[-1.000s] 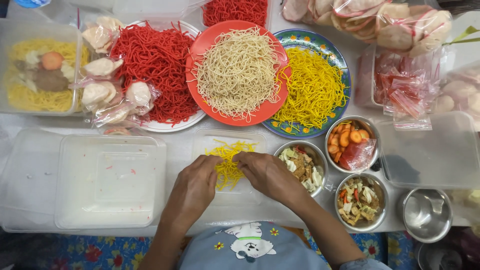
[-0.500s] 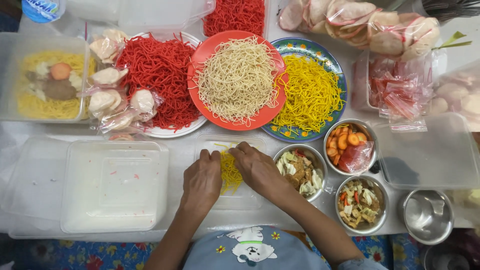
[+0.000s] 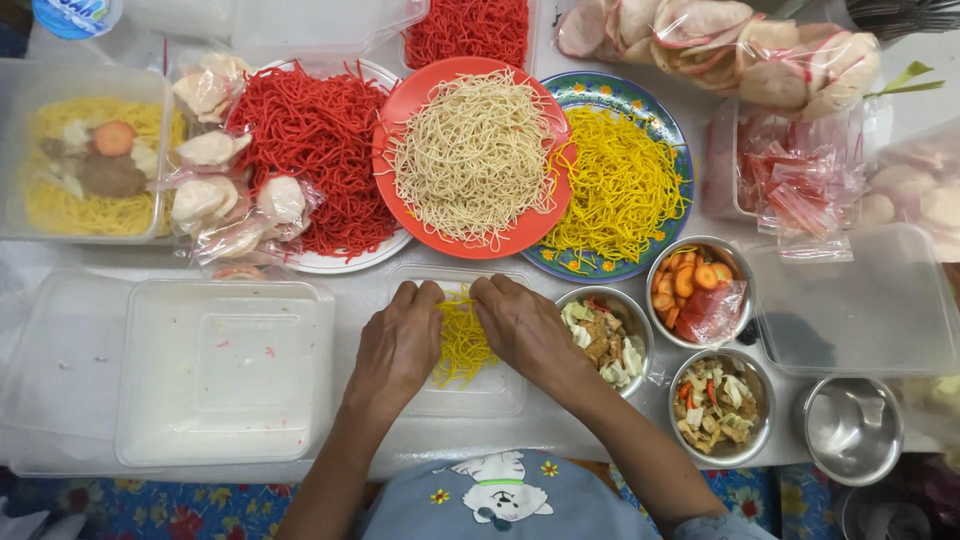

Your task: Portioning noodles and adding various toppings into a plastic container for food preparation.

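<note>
My left hand [image 3: 398, 342] and my right hand [image 3: 522, 328] lie palm down side by side inside a clear plastic container [image 3: 490, 392] at the front middle of the table. Between them sits a small heap of yellow noodles [image 3: 462, 340], which both hands press from either side with fingers together. Just behind stand an orange plate of pale noodles [image 3: 470, 155], a patterned plate of yellow noodles [image 3: 620, 185] and a white plate of red noodles [image 3: 310, 140].
Metal bowls of chopped toppings [image 3: 605, 335], [image 3: 715, 400] and carrot slices [image 3: 690, 280] stand right of my hands, with an empty metal bowl [image 3: 850, 430]. Clear lids and boxes [image 3: 220, 370], [image 3: 860, 300] flank them. Bagged crackers [image 3: 215, 200] and a filled noodle box [image 3: 85, 165] sit left.
Both hands have closed in on the yellow noodles, pushing the loose heap into a narrower strip inside the container. The view has shifted slightly.
</note>
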